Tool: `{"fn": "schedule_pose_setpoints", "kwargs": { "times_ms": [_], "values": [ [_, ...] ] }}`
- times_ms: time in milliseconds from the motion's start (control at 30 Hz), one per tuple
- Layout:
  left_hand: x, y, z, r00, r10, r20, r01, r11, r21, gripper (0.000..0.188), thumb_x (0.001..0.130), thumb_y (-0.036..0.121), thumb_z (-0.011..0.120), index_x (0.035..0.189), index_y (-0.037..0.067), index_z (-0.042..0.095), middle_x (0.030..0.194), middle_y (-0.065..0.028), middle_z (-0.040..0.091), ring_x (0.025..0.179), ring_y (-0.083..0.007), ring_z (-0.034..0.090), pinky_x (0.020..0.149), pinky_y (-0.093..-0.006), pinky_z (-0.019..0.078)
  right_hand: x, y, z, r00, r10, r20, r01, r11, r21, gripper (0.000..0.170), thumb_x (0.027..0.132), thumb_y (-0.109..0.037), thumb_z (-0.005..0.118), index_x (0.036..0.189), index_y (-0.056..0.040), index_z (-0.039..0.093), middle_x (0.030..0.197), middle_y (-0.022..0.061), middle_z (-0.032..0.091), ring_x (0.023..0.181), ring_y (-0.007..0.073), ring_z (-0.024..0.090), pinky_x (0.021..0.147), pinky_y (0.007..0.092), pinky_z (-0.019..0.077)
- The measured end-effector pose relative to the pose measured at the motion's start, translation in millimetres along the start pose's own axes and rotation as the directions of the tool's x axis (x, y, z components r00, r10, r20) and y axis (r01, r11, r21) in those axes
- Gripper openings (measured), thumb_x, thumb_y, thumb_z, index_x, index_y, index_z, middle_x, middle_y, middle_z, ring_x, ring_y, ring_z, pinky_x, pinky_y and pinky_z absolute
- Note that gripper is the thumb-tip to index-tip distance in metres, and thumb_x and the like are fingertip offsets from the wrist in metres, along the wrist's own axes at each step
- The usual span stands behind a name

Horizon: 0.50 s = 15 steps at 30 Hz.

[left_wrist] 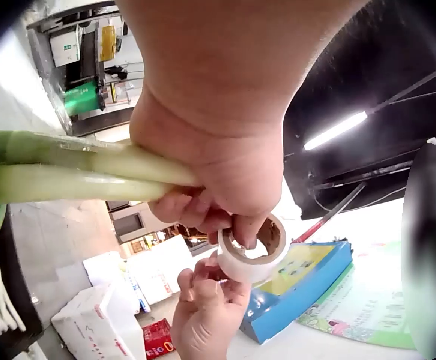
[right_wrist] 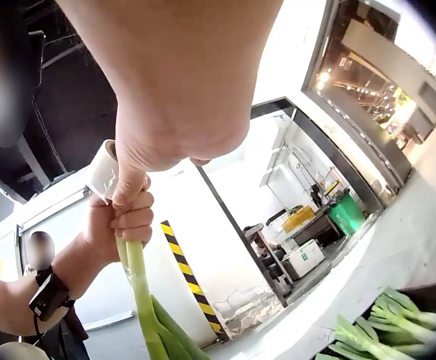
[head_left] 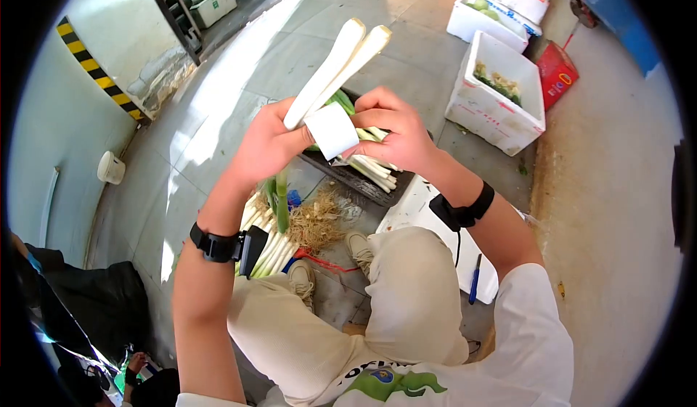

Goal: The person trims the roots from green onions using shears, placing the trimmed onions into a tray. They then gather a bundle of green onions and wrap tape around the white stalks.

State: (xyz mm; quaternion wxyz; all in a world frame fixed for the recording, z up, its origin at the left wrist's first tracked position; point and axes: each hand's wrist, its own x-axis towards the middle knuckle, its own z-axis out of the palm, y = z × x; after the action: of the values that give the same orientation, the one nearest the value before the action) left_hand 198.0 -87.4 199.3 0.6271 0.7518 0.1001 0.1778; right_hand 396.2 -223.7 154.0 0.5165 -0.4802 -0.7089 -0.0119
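Note:
Two long green onions (head_left: 330, 73) point up and away, white ends on top, in my left hand (head_left: 267, 142), whose fingers curl round them. A wide roll of white tape (head_left: 332, 129) sits right against the stalks between both hands. In the left wrist view, my left hand's digit reaches into the core of the tape roll (left_wrist: 254, 255). My right hand (head_left: 398, 132) pinches at the tape from the other side, thumb and fingers bent. Seen from the right wrist, the stalks (right_wrist: 139, 285) run down below the left hand's (right_wrist: 132, 217) grip, their green leaves at the bottom.
Beyond the hands, a dark tray (head_left: 363, 182) holds more green onions. Several rooted ones (head_left: 272, 251) lie on the floor by the shoes. A blue-handled knife (head_left: 475, 280) lies on a white board (head_left: 414, 211) at right. White foam boxes (head_left: 501, 116) stand farther back.

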Motion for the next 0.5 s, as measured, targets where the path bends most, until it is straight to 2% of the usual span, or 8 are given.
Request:
{"fn": "schedule_pose_setpoints", "kwargs": {
  "times_ms": [100,200,267,333,400,433,467,500],
  "values": [
    [2,5,11,0.996,0.039,0.077,-0.036,0.998,-0.050,0.031,0.094,0.013,0.068,0.121,-0.001,0.065,0.106,-0.0019,0.070,0.096,-0.0090,0.061,0.085,-0.0264,0.0493,0,-20,-16,0.998,-0.055,-0.022,0.055,0.998,-0.003,0.041,0.060,-0.023,0.093,0.093,-0.0075,0.075,0.096,0.0035,0.059,0.088,0.0201,0.058,0.074,0.0326,0.0494],
    [-2,13,21,0.994,0.052,0.094,-0.048,0.998,-0.039,0.033,0.093,0.015,0.070,0.121,-0.001,0.065,0.105,-0.0013,0.070,0.095,-0.0091,0.061,0.084,-0.0266,0.0496,4,-40,-30,0.992,-0.125,-0.023,0.124,0.991,-0.047,0.036,0.060,-0.026,0.093,0.085,-0.0071,0.074,0.094,0.0024,0.058,0.085,0.0199,0.056,0.072,0.0325,0.0474],
    [-5,9,29,0.996,0.053,0.069,-0.052,0.999,-0.012,0.034,0.093,0.016,0.071,0.121,-0.001,0.065,0.104,-0.0014,0.070,0.094,-0.0093,0.061,0.083,-0.0268,0.0498,3,-52,-37,0.982,-0.186,-0.008,0.185,0.977,-0.107,0.034,0.062,-0.027,0.093,0.083,-0.0081,0.074,0.092,0.0015,0.059,0.084,0.0204,0.056,0.073,0.0331,0.0460],
    [-3,9,34,0.998,0.051,0.048,-0.052,0.998,0.018,0.035,0.092,0.017,0.072,0.121,-0.001,0.064,0.103,-0.0014,0.070,0.093,-0.0095,0.061,0.082,-0.0271,0.0499,1,-57,-39,0.986,-0.162,-0.041,0.159,0.985,-0.068,0.031,0.064,-0.024,0.092,0.082,-0.0084,0.073,0.087,0.0016,0.058,0.083,0.0217,0.055,0.075,0.0344,0.0453],
    [-7,9,41,0.995,0.011,-0.100,0.011,0.976,0.216,0.035,0.091,0.017,0.072,0.122,0.002,0.065,0.102,-0.0024,0.069,0.092,-0.0097,0.060,0.080,-0.0274,0.0498,-4,-57,-39,0.992,-0.115,-0.048,0.115,0.993,-0.011,0.028,0.067,-0.020,0.091,0.082,-0.0067,0.071,0.086,0.0029,0.060,0.083,0.0224,0.055,0.075,0.0353,0.0455],
    [-13,16,45,0.990,0.098,-0.106,-0.068,0.964,0.256,0.036,0.090,0.022,0.074,0.119,0.004,0.065,0.096,-0.0029,0.068,0.089,-0.0106,0.059,0.078,-0.0276,0.0488,-4,-63,-43,0.997,-0.080,-0.020,0.081,0.996,0.048,0.025,0.071,-0.016,0.088,0.085,-0.0043,0.070,0.084,0.0049,0.062,0.080,0.0210,0.055,0.073,0.0340,0.0455],
    [-18,17,45,0.989,0.092,-0.119,-0.059,0.964,0.258,0.036,0.090,0.022,0.074,0.119,0.004,0.065,0.096,-0.0029,0.068,0.089,-0.0106,0.059,0.078,-0.0276,0.0488,-12,-69,-44,0.978,0.209,0.007,-0.209,0.970,0.127,0.023,0.078,-0.016,0.084,0.090,-0.0020,0.070,0.082,0.0059,0.064,0.075,0.0153,0.054,0.069,0.0303,0.0447],
    [-22,19,44,0.982,0.064,-0.177,-0.014,0.963,0.269,0.037,0.089,0.026,0.074,0.117,0.004,0.065,0.095,-0.0028,0.067,0.088,-0.0109,0.059,0.078,-0.0278,0.0480,-11,-72,-43,0.953,0.301,0.041,-0.302,0.925,0.232,0.024,0.080,-0.018,0.082,0.092,-0.0009,0.070,0.078,0.0059,0.064,0.071,0.0130,0.053,0.066,0.0294,0.0441]
  ]
}}
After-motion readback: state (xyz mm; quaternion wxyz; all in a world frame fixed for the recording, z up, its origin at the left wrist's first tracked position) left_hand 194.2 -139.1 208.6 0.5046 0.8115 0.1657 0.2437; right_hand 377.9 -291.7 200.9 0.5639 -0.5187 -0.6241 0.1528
